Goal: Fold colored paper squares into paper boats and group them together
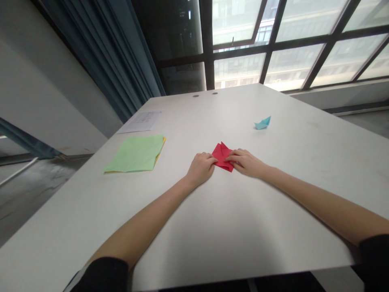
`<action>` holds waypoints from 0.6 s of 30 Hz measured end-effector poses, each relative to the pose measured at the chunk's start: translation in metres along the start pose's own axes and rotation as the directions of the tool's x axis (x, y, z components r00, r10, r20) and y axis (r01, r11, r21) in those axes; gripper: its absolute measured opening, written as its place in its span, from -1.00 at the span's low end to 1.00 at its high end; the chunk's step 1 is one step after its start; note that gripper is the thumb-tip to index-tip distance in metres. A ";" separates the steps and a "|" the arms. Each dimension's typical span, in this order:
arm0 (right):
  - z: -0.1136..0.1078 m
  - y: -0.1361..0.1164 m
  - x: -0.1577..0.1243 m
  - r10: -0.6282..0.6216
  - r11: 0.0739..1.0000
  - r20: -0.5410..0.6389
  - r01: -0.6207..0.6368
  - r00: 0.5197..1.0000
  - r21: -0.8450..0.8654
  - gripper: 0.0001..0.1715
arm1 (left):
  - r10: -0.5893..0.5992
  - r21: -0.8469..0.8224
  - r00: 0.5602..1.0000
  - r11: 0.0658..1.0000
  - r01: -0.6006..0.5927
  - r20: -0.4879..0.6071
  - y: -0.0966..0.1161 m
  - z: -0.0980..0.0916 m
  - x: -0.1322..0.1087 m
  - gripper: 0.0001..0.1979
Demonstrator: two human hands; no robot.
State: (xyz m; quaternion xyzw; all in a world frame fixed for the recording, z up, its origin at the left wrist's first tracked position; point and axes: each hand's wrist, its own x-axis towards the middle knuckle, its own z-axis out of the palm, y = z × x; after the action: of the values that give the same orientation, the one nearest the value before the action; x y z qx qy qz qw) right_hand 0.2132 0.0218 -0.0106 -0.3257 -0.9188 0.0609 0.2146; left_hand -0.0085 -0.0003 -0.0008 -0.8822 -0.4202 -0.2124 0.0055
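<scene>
A partly folded red paper [221, 155] lies flat on the white table [231, 219], near its middle. My left hand [201, 167] rests on the paper's left edge, fingers curled and pressing it down. My right hand [245, 162] presses the paper's right side, fingertips pinched on a folded flap. Both forearms stretch across the table from the near edge.
A stack of green paper over yellow sheets [135, 153] lies to the left. Beyond it is a printed white sheet [141, 121]. A small folded blue paper boat [262, 123] stands at the back right. Windows and a blue curtain lie behind the table.
</scene>
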 end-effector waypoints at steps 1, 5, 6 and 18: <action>0.000 0.000 0.000 -0.002 1.000 0.000 0.002 1.000 -0.003 -0.66 | 0.021 -0.004 1.000 1.000 -0.021 0.013 0.002 0.000 0.000 -0.75; 0.001 -0.001 0.001 0.014 1.000 -0.003 -0.014 1.000 -0.002 -0.67 | 0.089 0.002 0.995 0.996 -0.089 0.042 0.006 0.000 -0.001 -0.75; 0.001 -0.002 0.001 0.029 1.000 -0.007 -0.029 1.000 -0.001 -0.68 | 0.091 0.008 0.995 0.996 -0.092 0.045 0.007 0.000 -0.001 -0.75; -0.007 -0.011 0.003 0.103 0.995 0.034 -0.103 0.994 0.003 -0.64 | 0.042 0.137 0.994 0.989 -0.056 0.102 0.014 -0.003 0.000 -0.70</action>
State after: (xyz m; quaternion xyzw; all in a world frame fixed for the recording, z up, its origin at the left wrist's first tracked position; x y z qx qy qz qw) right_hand 0.2076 0.0145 -0.0008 -0.3710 -0.9041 0.0795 0.1964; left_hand 0.0002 -0.0099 0.0043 -0.8990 -0.4122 -0.1385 0.0518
